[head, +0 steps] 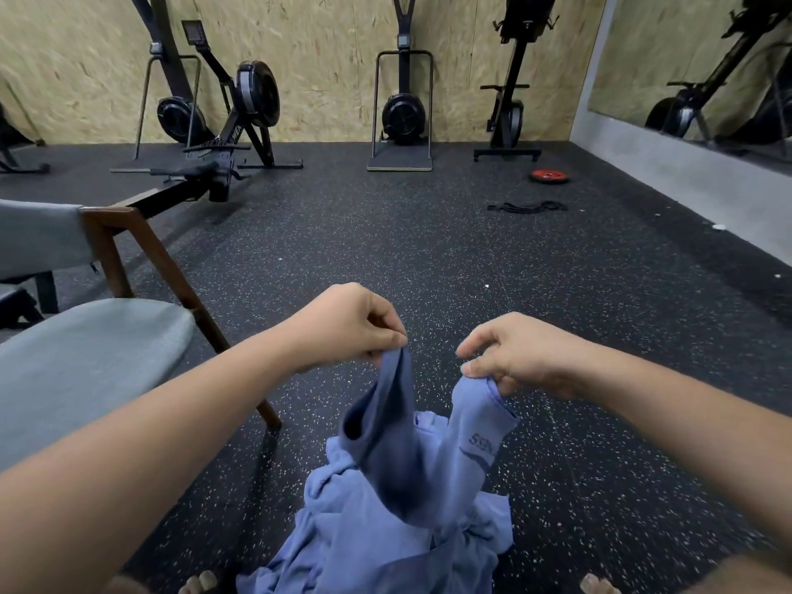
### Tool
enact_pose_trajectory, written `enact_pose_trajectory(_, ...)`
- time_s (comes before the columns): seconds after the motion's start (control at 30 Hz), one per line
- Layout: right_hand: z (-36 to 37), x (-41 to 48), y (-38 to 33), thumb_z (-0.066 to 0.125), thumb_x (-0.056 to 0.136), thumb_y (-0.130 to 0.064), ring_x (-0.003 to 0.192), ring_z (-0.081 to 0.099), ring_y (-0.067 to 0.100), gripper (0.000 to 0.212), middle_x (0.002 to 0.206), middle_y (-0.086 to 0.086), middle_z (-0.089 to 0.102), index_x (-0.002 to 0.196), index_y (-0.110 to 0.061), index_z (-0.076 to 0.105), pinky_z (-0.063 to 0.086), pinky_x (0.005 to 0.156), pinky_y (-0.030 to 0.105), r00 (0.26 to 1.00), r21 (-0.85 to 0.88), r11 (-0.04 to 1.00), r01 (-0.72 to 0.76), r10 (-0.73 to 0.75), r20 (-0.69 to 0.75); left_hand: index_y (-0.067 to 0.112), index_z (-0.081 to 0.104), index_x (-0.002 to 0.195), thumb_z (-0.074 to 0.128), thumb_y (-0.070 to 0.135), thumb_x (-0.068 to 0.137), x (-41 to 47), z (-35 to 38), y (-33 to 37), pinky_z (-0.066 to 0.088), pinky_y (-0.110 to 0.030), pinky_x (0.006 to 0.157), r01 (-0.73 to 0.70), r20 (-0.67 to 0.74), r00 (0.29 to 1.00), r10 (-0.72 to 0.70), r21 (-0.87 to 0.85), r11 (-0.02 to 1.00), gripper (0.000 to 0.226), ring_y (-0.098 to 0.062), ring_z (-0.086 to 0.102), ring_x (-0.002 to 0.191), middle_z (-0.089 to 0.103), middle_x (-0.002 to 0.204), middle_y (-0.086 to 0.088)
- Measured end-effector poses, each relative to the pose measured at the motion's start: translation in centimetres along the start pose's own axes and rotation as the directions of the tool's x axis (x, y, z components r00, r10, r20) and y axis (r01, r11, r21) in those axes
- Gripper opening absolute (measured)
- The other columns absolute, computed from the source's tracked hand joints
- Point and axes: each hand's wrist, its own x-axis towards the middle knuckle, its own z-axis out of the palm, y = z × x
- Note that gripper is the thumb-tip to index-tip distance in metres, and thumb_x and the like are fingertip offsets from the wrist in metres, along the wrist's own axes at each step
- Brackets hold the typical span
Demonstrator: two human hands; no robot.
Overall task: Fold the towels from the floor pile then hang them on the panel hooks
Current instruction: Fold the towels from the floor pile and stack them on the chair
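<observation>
A blue towel point(411, 456) hangs between my two hands above the dark speckled floor. My left hand point(347, 327) pinches one upper corner of it. My right hand point(510, 358) pinches the other corner, which shows a printed logo lower down. The towel's lower part drapes into the pile of light blue towels point(373, 546) on the floor in front of my feet. No panel hooks are in view.
A grey cushioned chair point(85, 362) with wooden legs stands close on my left. Rowing and ski machines point(403, 109) line the wooden back wall. A red weight plate point(549, 176) and a black band point(527, 206) lie on the floor at the far right.
</observation>
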Motion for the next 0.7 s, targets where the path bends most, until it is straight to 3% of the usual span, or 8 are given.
enact_pose_trajectory(0.1, 0.6, -1.0, -1.6, 0.077, 0.097, -0.006, 0.051, 0.045, 0.011, 0.025, 0.057, -0.005, 0.055, 0.119, -0.016, 0.075, 0.045, 0.050, 0.022, 0.999, 0.186, 0.982, 0.034, -0.039, 0.023, 0.030, 0.077, 0.090, 0.083, 0.027, 0.092, -0.2, 0.3, 1.0, 0.064, -0.039, 0.069, -0.068, -0.019, 0.997, 0.069, 0.043, 0.997, 0.006, -0.010, 0.074, 0.065, 0.077, 0.074, 0.007)
enact_pose_trajectory(0.2, 1.1, -1.8, -2.8, 0.073, 0.100, -0.004, 0.055, 0.044, 0.007, 0.027, 0.057, -0.008, 0.048, 0.123, -0.018, 0.073, 0.052, 0.058, 0.020, 0.997, 0.331, 0.941, 0.068, -0.080, 0.021, 0.033, 0.069, 0.098, 0.088, 0.033, 0.088, -0.7, 0.6, 2.0, 0.058, -0.029, 0.072, -0.155, -0.060, 0.985, 0.161, 0.084, 0.984, 0.022, 0.000, 0.069, 0.070, 0.075, 0.080, 0.012)
enact_pose_trajectory(0.27, 1.5, -2.1, -3.3, 0.066, 0.102, 0.000, 0.058, 0.043, 0.007, 0.030, 0.064, -0.005, 0.050, 0.125, -0.017, 0.073, 0.056, 0.062, 0.021, 0.995, 0.394, 0.917, 0.069, -0.092, 0.040, 0.032, 0.067, 0.099, 0.090, 0.035, 0.085, -0.9, 0.7, 2.4, 0.055, -0.023, 0.070, -0.192, -0.099, 0.975, 0.199, 0.075, 0.978, 0.027, -0.002, 0.069, 0.074, 0.074, 0.080, 0.012)
enact_pose_trajectory(0.37, 1.9, -2.2, -3.9, 0.052, 0.099, 0.010, 0.068, 0.052, 0.012, 0.041, 0.090, 0.010, 0.057, 0.126, -0.013, 0.074, 0.060, 0.068, 0.024, 0.993, 0.472, 0.880, 0.048, -0.093, 0.073, 0.030, 0.066, 0.101, 0.089, 0.026, 0.085, -1.2, 0.8, 3.0, 0.048, -0.016, 0.066, -0.234, -0.141, 0.961, 0.238, 0.044, 0.971, 0.028, -0.002, 0.067, 0.071, 0.075, 0.081, 0.010)
enact_pose_trajectory(0.47, 1.9, -2.4, -4.1, 0.040, 0.094, 0.018, 0.082, 0.072, 0.017, 0.049, 0.100, 0.017, 0.071, 0.126, -0.004, 0.070, 0.062, 0.074, 0.026, 0.991, 0.547, 0.836, 0.051, -0.110, 0.075, 0.029, 0.064, 0.108, 0.084, 0.016, 0.085, -1.6, 0.9, 3.5, 0.050, -0.016, 0.071, -0.268, -0.157, 0.950, 0.269, 0.027, 0.963, 0.032, -0.004, 0.068, 0.074, 0.075, 0.083, 0.011)
enact_pose_trajectory(0.63, 2.2, -2.8, -4.1, 0.066, 0.093, 0.015, 0.093, 0.076, 0.018, 0.033, 0.112, 0.023, 0.078, 0.122, -0.001, 0.071, 0.064, 0.084, 0.029, 0.974, 0.463, 0.862, 0.204, -0.227, -0.006, 0.025, 0.062, 0.110, 0.081, 0.010, 0.086, -1.8, 1.0, 3.8, 0.048, -0.012, 0.071, -0.304, -0.213, 0.932, 0.294, -0.013, 0.953, 0.034, -0.006, 0.066, 0.074, 0.075, 0.085, 0.010)
enact_pose_trajectory(0.7, 2.2, -2.6, -4.0, 0.071, 0.094, 0.009, 0.089, 0.075, 0.018, 0.024, 0.111, 0.028, 0.076, 0.117, 0.000, 0.072, 0.064, 0.078, 0.028, 0.960, 0.412, 0.868, 0.277, -0.271, -0.074, 0.024, 0.062, 0.110, 0.079, 0.009, 0.087, -1.9, 1.1, 4.0, 0.048, -0.014, 0.069, -0.319, -0.243, 0.921, 0.306, -0.018, 0.947, 0.032, -0.009, 0.066, 0.077, 0.074, 0.086, 0.009)
